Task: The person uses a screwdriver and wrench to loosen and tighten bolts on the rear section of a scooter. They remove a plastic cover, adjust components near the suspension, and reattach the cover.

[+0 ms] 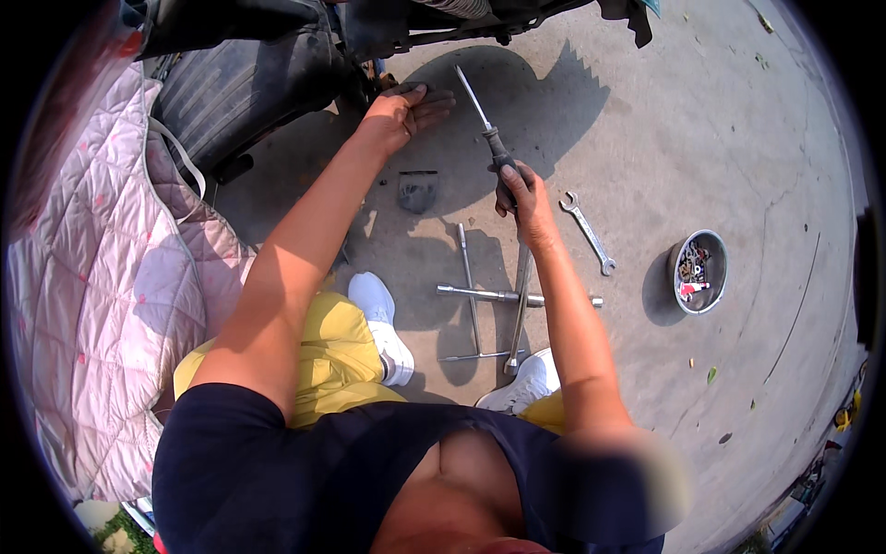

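Screwdriver (498, 148), dark-handled, upper centre of frame, clasped in right hand (526, 198); left hand (397, 117), farther left, grip state indeterminable.

Ribbed black plastic bodywork (258, 83) bars us left of our left hand (406, 109); rightward, a narrow gap parts it from the black-handled steel screwdriver (498, 148) in our right hand (521, 198). Nearer us, a chrome cross-shaped wrench (457, 291) obstructs. We could pass between the silver double-ended spanner (588, 233) and round grey metal bowl (724, 277).
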Motion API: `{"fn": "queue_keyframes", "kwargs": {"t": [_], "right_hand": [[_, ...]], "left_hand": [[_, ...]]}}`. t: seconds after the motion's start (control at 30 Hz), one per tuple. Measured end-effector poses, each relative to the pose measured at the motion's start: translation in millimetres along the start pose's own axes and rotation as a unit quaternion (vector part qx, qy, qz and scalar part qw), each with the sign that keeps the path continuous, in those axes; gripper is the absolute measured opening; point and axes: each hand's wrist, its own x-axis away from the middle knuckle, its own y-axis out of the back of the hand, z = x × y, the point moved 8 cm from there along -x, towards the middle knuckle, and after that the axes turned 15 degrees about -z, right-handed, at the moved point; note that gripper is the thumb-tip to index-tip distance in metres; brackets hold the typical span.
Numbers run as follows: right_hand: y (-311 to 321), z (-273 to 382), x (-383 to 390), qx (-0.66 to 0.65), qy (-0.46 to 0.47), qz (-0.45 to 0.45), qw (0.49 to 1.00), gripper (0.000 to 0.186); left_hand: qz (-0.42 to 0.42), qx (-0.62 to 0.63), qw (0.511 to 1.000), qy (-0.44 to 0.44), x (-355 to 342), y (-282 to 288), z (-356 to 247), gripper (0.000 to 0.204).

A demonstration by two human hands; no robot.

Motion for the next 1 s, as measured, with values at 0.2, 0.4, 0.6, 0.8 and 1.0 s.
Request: {"fn": "queue_keyframes", "kwargs": {"t": [0.2, 0.4, 0.6, 0.8, 1.0], "right_hand": [[8, 1, 13, 0.184, 0.063, -0.097, 0.976, 0.045], [14, 5, 12, 0.206, 0.139, -0.113, 0.962, 0.045], [15, 6, 12, 0.199, 0.127, -0.116, 0.965, 0.043], [16, 1, 12, 0.114, 0.027, -0.084, 0.990, 0.044], [8, -8, 13, -0.071, -0.101, 0.010, 0.992, 0.046]], "left_hand": [[-0.028, 0.276, 0.957, 0.083, 0, -36, 13, 0.017], [-0.044, 0.317, 0.942, 0.104, 0, -38, 21, 0.017], [-0.049, 0.300, 0.949, 0.085, 0, -38, 23, 0.018], [-0.045, 0.285, 0.952, 0.099, -10, -41, 30, 0.021], [-0.029, 0.290, 0.950, 0.112, -20, -50, 39, 0.022]]}}
